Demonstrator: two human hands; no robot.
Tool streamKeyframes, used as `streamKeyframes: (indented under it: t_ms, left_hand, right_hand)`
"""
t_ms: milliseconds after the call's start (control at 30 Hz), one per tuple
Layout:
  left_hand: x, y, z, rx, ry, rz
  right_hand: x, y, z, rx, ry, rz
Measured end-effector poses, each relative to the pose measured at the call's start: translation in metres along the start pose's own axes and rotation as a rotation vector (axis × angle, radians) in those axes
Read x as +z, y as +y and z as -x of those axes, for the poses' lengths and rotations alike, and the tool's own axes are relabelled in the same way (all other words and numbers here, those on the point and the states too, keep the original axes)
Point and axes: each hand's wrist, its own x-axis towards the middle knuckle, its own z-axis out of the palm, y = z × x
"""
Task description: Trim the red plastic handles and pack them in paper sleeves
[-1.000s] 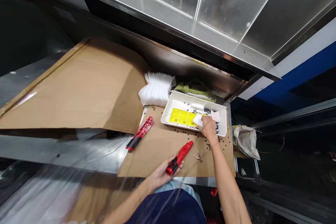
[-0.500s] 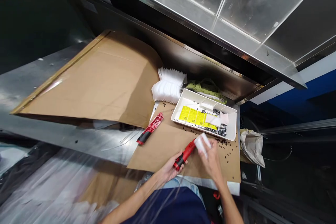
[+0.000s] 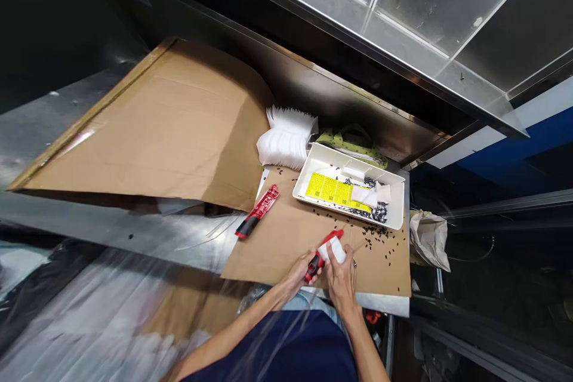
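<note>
Two bare hands are at work over the near edge of the desk (image 3: 197, 245), both closed: the left hand (image 3: 301, 270) curls round the black end of a red-and-black tool shell (image 3: 315, 264), while the right hand (image 3: 341, 274) pinches one folded white pad (image 3: 332, 250) and lays it against the shell's red side. That shell lies aslant, its long axis running away from the person toward the right, red tip outward and black end inward; the pad and fingers hide its middle from me. Something small and metallic (image 3: 354, 263) peeks out beside the right hand, mostly covered. Under all this is one cardboard sheet (image 3: 273, 239), and on its left edge rests a second red-and-black shell (image 3: 258, 212), slanting much the same way. Beyond the hands sits one white tray (image 3: 397, 206) holding a yellow label strip (image 3: 333, 189), two pads, one white (image 3: 364, 196) and one pinkish (image 3: 383, 192), and black bits (image 3: 379, 212) too many to count, more being strewn in front. Behind are one white stack (image 3: 286, 137) and one green bag (image 3: 353, 146); a big carton (image 3: 179, 125) fills the left, and a pale sack (image 3: 430, 239) stands off right.
</note>
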Motion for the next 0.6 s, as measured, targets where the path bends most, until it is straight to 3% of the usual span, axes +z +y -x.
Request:
streamKeyframes:
  t_ms: [100, 267, 433, 600]
  left_hand:
    - [-0.003, -0.003, -0.009, -0.014, 0.025, -0.038]
    - [-0.005, -0.004, -0.009, 0.0, 0.037, -0.07]
    - [-0.006, -0.005, -0.009, 0.015, 0.037, -0.071]
    - [-0.008, -0.008, -0.012, 0.037, 0.016, -0.081]
  right_hand:
    - [-0.001, 0.0, -0.007, 0.047, 0.008, 0.004]
    - [-0.008, -0.003, -0.011, -0.048, -0.045, 0.005]
    - [-0.014, -0.006, -0.021, 0.019, -0.074, 0.071]
    - [-0.013, -0.009, -0.013, -0.067, -0.073, 0.045]
